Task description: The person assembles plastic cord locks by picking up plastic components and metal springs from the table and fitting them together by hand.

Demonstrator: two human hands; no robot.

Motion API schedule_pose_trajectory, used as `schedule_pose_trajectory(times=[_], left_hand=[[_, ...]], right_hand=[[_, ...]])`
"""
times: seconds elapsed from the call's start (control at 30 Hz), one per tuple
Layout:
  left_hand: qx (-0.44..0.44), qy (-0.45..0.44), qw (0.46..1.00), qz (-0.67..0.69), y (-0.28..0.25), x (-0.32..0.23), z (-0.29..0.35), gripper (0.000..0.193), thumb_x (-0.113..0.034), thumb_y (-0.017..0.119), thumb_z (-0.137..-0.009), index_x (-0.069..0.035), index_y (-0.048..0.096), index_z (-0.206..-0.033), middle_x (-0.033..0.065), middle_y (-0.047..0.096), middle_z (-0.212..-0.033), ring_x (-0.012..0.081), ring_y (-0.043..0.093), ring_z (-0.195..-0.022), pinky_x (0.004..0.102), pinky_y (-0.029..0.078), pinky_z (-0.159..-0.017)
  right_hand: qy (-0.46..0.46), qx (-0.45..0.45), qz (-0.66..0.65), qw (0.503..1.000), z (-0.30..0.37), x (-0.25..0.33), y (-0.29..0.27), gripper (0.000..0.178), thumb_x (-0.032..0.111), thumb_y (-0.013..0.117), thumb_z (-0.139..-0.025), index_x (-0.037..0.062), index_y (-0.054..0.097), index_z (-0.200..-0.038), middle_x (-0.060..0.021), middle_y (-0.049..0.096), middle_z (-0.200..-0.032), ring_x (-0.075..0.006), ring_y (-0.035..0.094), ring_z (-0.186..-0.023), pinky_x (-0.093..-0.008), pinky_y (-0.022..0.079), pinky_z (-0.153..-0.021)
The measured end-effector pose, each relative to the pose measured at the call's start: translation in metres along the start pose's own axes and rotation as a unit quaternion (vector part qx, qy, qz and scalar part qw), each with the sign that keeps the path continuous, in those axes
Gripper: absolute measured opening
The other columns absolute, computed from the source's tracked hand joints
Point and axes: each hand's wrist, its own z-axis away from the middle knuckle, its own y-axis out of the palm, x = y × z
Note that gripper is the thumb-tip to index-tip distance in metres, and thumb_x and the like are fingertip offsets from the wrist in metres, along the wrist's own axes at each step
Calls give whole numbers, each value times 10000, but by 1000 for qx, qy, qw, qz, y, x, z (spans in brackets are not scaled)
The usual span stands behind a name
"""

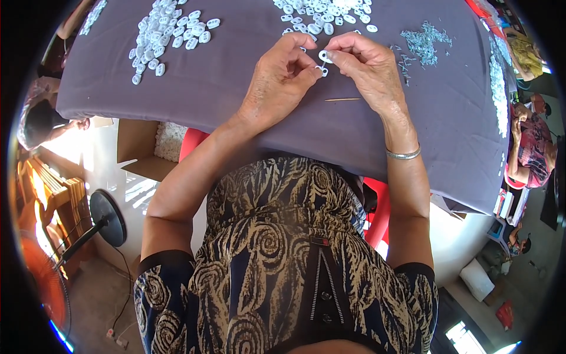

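Over the grey tablecloth (pixel 206 88), my two hands meet closely at the fingertips. My right hand (pixel 374 74) pinches a small white oval plastic piece (pixel 323 56) with a hole in it, between thumb and index finger. Just below that, a second small white plastic piece (pixel 322 70) is pinched at the thumb of my left hand (pixel 274 88). The two pieces lie very close; whether they are joined cannot be made out. Under my hands, near the right wrist, a thin wooden toothpick (pixel 342 100) lies on the cloth.
A heap of white oval pieces (pixel 156 38) lies at left, another white heap (pixel 324 9) beyond my hands. Small metallic pins (pixel 425 44) are scattered at right. Below the table edge are an open cardboard box (pixel 132 144) and a fan (pixel 44 277). Other people sit at both sides.
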Motion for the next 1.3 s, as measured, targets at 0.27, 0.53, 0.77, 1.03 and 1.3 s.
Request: schedule_pose_trajectory(times=[0.27, 0.53, 0.77, 1.03, 1.3], left_hand=[[-11, 1, 1000, -1, 1, 1, 0, 294, 20, 603, -828, -28, 471, -1087, 3, 568, -720, 35, 493, -650, 199, 425, -596], [-18, -32, 998, 51, 1, 1, 0, 294, 25, 606, -828, -33, 468, -1081, -1, 570, -711, 27, 489, -631, 201, 420, -572], [-31, -38, 997, 64, 0, 0, 0, 271, 15, 612, -821, -41, 501, -1061, -4, 587, -715, 27, 489, -631, 193, 408, -567], [35, -77, 994, 65, -5, -9, 0, 261, -31, 604, -834, -62, 566, -1090, -6, 594, -763, 62, 526, -690, 204, 399, -605], [26, -104, 991, 83, -10, -16, -5, 231, -94, 653, -842, -57, 571, -1055, 8, 604, -763, 66, 537, -684, 208, 430, -593]], right_hand=[[-35, -4, 61, 998, 3, 1, 6, 82, 11, 623, -846, 20, 655, -920, 40, 626, -794, -18, 534, -725, -178, 440, -642], [-28, 21, 69, 997, 2, -4, 5, 74, -12, 618, -836, 14, 644, -900, 35, 624, -769, -16, 536, -709, -177, 443, -631], [-51, 50, 100, 992, 6, 9, 3, 223, -32, 719, -718, 45, 630, -908, 57, 532, -692, -11, 469, -607, -183, 405, -525], [-139, 32, 141, 980, 6, 7, 2, 270, -41, 738, -665, 44, 632, -899, 37, 561, -722, -30, 490, -587, -191, 411, -514], [-175, 15, 141, 974, 6, 7, 2, 284, -36, 742, -660, 47, 638, -911, 15, 578, -761, -58, 530, -606, -204, 433, -533]])
